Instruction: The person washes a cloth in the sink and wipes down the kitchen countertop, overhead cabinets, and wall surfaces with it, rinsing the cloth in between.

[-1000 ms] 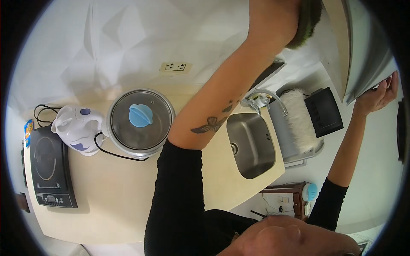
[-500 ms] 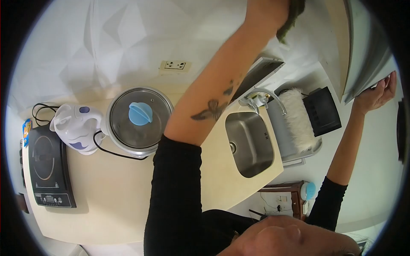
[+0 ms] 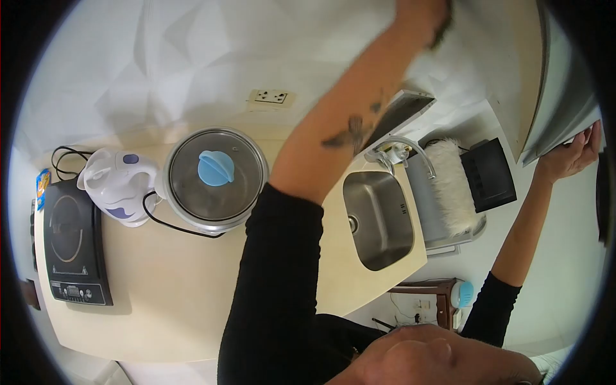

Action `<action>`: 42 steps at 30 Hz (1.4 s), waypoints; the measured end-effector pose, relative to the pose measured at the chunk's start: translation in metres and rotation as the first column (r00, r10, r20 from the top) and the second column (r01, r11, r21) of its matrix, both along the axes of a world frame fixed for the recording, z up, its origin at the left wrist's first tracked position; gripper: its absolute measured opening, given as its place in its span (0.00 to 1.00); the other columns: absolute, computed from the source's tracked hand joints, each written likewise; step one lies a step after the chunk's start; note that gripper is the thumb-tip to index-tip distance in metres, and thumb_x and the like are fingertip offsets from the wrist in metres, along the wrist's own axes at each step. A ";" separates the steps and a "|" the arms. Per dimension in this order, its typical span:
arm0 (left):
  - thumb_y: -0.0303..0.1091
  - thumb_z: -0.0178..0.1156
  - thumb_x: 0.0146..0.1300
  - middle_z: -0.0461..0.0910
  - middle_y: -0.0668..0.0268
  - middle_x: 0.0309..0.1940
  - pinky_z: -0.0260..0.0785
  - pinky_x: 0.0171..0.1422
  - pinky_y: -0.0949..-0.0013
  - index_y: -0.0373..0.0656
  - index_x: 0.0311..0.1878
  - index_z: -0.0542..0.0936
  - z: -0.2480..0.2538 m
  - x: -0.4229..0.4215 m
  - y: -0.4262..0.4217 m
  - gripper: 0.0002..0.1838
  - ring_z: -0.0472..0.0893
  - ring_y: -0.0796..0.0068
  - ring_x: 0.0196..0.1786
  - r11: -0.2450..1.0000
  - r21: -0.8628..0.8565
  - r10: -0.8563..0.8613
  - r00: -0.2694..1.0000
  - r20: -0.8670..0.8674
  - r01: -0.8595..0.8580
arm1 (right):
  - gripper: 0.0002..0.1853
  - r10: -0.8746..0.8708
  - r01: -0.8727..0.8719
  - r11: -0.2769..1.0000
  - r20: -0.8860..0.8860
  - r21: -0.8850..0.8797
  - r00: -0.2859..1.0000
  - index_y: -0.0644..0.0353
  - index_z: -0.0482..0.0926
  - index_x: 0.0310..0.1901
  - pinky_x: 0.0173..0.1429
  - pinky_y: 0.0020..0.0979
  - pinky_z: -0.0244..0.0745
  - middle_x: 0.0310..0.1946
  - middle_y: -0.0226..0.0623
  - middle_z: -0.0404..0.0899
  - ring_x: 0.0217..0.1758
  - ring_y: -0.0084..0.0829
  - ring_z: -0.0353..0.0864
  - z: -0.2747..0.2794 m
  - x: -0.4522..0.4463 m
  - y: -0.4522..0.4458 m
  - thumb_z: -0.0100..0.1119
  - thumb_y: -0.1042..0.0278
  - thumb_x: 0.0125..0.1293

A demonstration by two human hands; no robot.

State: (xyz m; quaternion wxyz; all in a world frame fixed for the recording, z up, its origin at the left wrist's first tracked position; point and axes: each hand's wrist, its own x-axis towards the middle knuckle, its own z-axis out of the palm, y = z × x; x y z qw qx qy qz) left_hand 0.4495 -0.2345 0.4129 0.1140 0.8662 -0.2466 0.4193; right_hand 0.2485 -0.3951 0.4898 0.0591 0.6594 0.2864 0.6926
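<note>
My left hand [image 3: 422,16] is at the top of the view, against the white wall [image 3: 212,58]. It presses a dark green cloth or pad [image 3: 443,35] to the wall; only its edge shows and the fingers are mostly hidden. Over the sink side, my right hand [image 3: 568,154] is raised and grips the lower edge of a cabinet door [image 3: 564,96]. A dark flat panel [image 3: 407,112] leans on the wall under my left forearm, behind the faucet [image 3: 417,146].
On the cream counter [image 3: 173,289] stand a black induction cooker [image 3: 74,244], a white kettle [image 3: 122,186] and a glass-lidded pot [image 3: 218,176]. The steel sink [image 3: 378,221] is at its right. A white fluffy roll [image 3: 450,186] and black box [image 3: 489,173] sit beyond. A wall outlet [image 3: 271,96] is behind.
My left arm and the green cloth have shifted up and slightly right along the wall. The view has moved a little; my right hand stays at the cabinet door edge.
</note>
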 end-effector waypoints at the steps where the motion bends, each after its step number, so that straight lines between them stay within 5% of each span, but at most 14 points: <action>1: 0.33 0.52 0.64 0.78 0.53 0.37 0.64 0.44 0.60 0.35 0.40 0.80 -0.005 0.030 -0.009 0.12 0.75 0.62 0.44 0.993 -0.064 0.107 0.980 0.166 -0.098 | 0.20 0.038 -0.038 0.999 -0.031 0.008 0.999 0.69 0.65 0.57 0.69 0.38 0.61 0.61 0.44 0.66 0.63 0.39 0.68 0.000 -0.001 -0.002 0.42 0.70 0.66; 3: 0.34 0.53 0.64 0.79 0.53 0.34 0.64 0.41 0.60 0.36 0.39 0.80 0.006 0.071 -0.039 0.11 0.76 0.61 0.43 0.828 -0.556 -0.072 0.997 0.032 0.078 | 0.20 0.070 -0.069 0.998 -0.054 0.016 0.996 0.69 0.65 0.57 0.69 0.38 0.61 0.61 0.44 0.66 0.63 0.40 0.67 0.001 0.000 -0.004 0.42 0.70 0.65; 7: 0.33 0.53 0.64 0.78 0.54 0.31 0.65 0.39 0.60 0.34 0.38 0.79 0.004 0.029 -0.071 0.11 0.76 0.61 0.39 0.842 -0.526 -0.141 0.990 0.004 0.122 | 0.19 0.024 -0.024 1.000 -0.016 -0.011 1.000 0.68 0.64 0.57 0.71 0.37 0.60 0.61 0.43 0.66 0.63 0.37 0.68 0.001 0.000 -0.005 0.42 0.71 0.66; 12: 0.29 0.47 0.60 0.70 0.50 0.35 0.61 0.44 0.55 0.31 0.47 0.73 -0.026 -0.097 -0.095 0.15 0.68 0.55 0.35 -0.024 -0.583 -0.473 0.505 0.722 0.812 | 0.17 0.063 -0.062 0.998 -0.030 0.009 0.998 0.66 0.64 0.57 0.71 0.35 0.60 0.60 0.42 0.67 0.63 0.33 0.68 0.000 0.001 -0.004 0.42 0.72 0.67; 16: 0.29 0.48 0.60 0.71 0.41 0.39 0.61 0.47 0.51 0.28 0.45 0.73 -0.026 -0.072 -0.066 0.15 0.70 0.47 0.39 0.272 -0.537 -0.670 0.558 0.490 0.799 | 0.19 0.059 -0.058 0.998 -0.027 0.011 0.998 0.68 0.64 0.57 0.70 0.35 0.61 0.60 0.43 0.67 0.63 0.35 0.68 0.000 0.000 -0.003 0.43 0.71 0.66; 19: 0.32 0.52 0.64 0.78 0.55 0.32 0.65 0.39 0.61 0.33 0.38 0.78 -0.004 -0.005 -0.091 0.11 0.76 0.61 0.37 -0.458 -0.834 -0.794 0.281 0.539 0.307 | 0.21 0.063 -0.063 0.998 -0.033 0.000 0.997 0.70 0.64 0.58 0.69 0.36 0.62 0.60 0.44 0.66 0.63 0.37 0.68 0.003 0.001 -0.008 0.44 0.69 0.65; 21: 0.31 0.50 0.66 0.79 0.53 0.36 0.65 0.38 0.62 0.29 0.41 0.77 -0.008 0.049 -0.094 0.12 0.77 0.62 0.38 0.887 -0.428 -0.067 0.964 0.257 0.176 | 0.21 0.075 -0.075 0.997 -0.034 0.001 0.997 0.70 0.64 0.58 0.69 0.36 0.62 0.60 0.45 0.66 0.62 0.38 0.68 0.003 0.000 -0.011 0.44 0.69 0.65; 22: 0.31 0.50 0.66 0.79 0.53 0.36 0.65 0.38 0.62 0.29 0.41 0.77 -0.004 0.048 -0.099 0.12 0.77 0.62 0.38 0.885 -0.430 -0.072 0.964 0.255 0.180 | 0.19 0.063 -0.063 0.998 -0.040 -0.004 0.997 0.68 0.63 0.57 0.67 0.36 0.65 0.59 0.44 0.67 0.61 0.38 0.69 0.003 0.000 -0.011 0.43 0.70 0.66; 24: 0.32 0.51 0.66 0.79 0.52 0.41 0.65 0.42 0.66 0.25 0.47 0.75 0.003 0.036 -0.104 0.16 0.77 0.62 0.42 0.798 -0.554 -0.316 0.947 -0.051 0.237 | 0.18 0.045 -0.045 0.999 -0.049 -0.002 0.998 0.67 0.62 0.57 0.66 0.36 0.67 0.59 0.44 0.67 0.60 0.37 0.71 0.001 -0.003 -0.012 0.43 0.71 0.67; 25: 0.30 0.49 0.62 0.74 0.43 0.43 0.62 0.49 0.54 0.23 0.50 0.69 -0.004 0.005 -0.107 0.18 0.73 0.49 0.45 0.283 -0.847 -0.644 0.744 0.179 0.449 | 0.18 0.064 -0.063 0.998 -0.043 0.030 0.997 0.66 0.62 0.56 0.66 0.35 0.67 0.58 0.44 0.68 0.59 0.37 0.72 0.001 -0.002 -0.011 0.43 0.71 0.66; 28: 0.26 0.46 0.58 0.66 0.31 0.46 0.55 0.63 0.47 0.18 0.54 0.60 -0.032 -0.102 -0.087 0.23 0.65 0.36 0.52 -0.246 -0.717 -0.642 0.445 0.625 0.653 | 0.19 0.036 -0.035 0.996 -0.005 0.085 0.999 0.69 0.63 0.57 0.64 0.36 0.68 0.57 0.45 0.69 0.59 0.37 0.72 -0.002 -0.001 -0.005 0.43 0.71 0.65; 32: 0.24 0.47 0.55 0.66 0.36 0.45 0.57 0.59 0.51 0.21 0.49 0.65 -0.029 -0.062 -0.101 0.20 0.65 0.39 0.49 0.301 -0.609 -0.442 0.673 0.593 0.734 | 0.21 -0.079 0.078 0.995 0.005 0.061 0.997 0.72 0.65 0.56 0.62 0.36 0.70 0.55 0.48 0.70 0.57 0.39 0.73 0.005 -0.005 -0.007 0.42 0.69 0.63; 35: 0.30 0.50 0.65 0.79 0.51 0.41 0.66 0.47 0.66 0.22 0.48 0.74 -0.010 -0.010 -0.097 0.16 0.76 0.63 0.43 -0.515 -0.808 -0.757 0.291 0.585 0.286 | 0.21 0.056 -0.055 0.997 -0.018 0.047 0.998 0.72 0.65 0.55 0.62 0.35 0.70 0.56 0.48 0.70 0.57 0.38 0.74 0.004 -0.001 -0.010 0.43 0.69 0.63; 42: 0.23 0.43 0.66 0.74 0.47 0.44 0.65 0.56 0.63 0.24 0.52 0.66 -0.021 -0.039 -0.085 0.14 0.75 0.59 0.46 -0.648 -0.686 -0.696 0.108 0.710 0.332 | 0.20 0.052 -0.052 0.998 -0.014 0.040 0.999 0.68 0.65 0.56 0.66 0.34 0.65 0.58 0.43 0.69 0.60 0.37 0.71 -0.001 0.002 -0.007 0.43 0.69 0.65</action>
